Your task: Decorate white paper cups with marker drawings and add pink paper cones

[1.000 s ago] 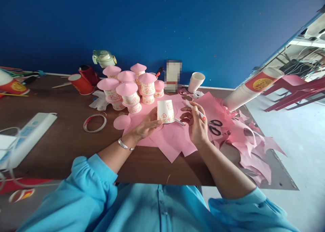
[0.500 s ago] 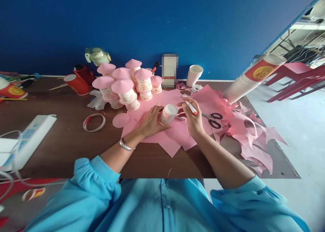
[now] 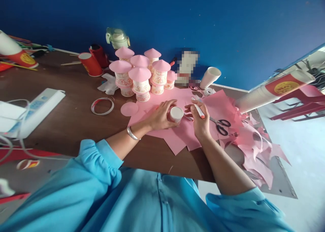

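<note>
In the head view, my left hand is wrapped round a small white paper cup, whose pale flat end faces up toward me. My right hand grips a white marker pen with an orange-red end, just right of the cup. Pink paper sheets lie under both hands. Right of my right hand are black-handled scissors, resting on the pink paper. Beyond my left hand stand several decorated paper-cup towers with pink cone roofs and red-orange drawings.
Pink paper scraps and a stack of white cups occupy the right side. A tape roll, a pink paper disc and a power strip lie left. At the back are a white cup and a red cup.
The camera view has shifted and tilted slightly. The cup in my left hand has turned so its flat end faces me more and less of its drawn side shows. Both holds continue.
</note>
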Demonstrator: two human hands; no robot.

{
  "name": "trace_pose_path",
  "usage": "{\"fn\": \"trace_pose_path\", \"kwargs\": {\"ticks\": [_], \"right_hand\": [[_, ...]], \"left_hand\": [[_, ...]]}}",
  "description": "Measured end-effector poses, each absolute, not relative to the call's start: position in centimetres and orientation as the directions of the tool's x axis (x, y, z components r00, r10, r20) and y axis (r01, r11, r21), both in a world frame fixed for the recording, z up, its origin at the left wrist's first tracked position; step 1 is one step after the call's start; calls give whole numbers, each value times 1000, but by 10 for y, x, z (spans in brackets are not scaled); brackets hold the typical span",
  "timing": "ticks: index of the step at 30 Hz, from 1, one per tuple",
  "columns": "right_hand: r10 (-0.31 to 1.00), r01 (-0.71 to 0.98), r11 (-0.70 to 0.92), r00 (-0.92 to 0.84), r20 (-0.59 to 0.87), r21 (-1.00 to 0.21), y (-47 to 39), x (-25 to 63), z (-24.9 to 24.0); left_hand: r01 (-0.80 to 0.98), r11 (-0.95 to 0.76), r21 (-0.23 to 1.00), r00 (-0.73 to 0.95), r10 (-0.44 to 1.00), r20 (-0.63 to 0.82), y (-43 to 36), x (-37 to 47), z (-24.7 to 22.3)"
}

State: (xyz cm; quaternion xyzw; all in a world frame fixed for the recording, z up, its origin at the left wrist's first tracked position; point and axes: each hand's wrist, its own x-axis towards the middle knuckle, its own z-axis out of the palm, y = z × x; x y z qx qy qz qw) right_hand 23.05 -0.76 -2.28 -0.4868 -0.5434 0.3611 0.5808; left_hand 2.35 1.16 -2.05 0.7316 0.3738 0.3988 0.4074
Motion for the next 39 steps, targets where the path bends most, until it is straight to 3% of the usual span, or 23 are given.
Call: {"fn": "trace_pose_path", "kwargs": {"ticks": [8,11,16,21,28,34,39], "right_hand": [[944,136,267,163,287,-954,-1,236,-25],[946,132,258,166,278,-957,0,236,-24],[950,151,258,142,279,-954,-2,235,-24],[940,197,289,125,317,-937,-1,235,-26],[932,261,317,94,350,-912,0,237,-27],[930,290,316,92,355,-903,-1,237,-27],[932,318,311,83,353,-896,-1,236,-27]], "left_hand": [[128,-470,873,533,775,339,11,17,-15],[120,-410,904,490,817,305,15,17,-17],[87,-317,945,275,919,283,16,20,-18],[-6,-153,988,439,888,140,15,15,-15],[-224,-89,971,441,879,182,22,6,-20],[-115,-123,986,571,804,167,23,4,-16],[-22,-200,979,508,841,184,21,9,-15]]}}
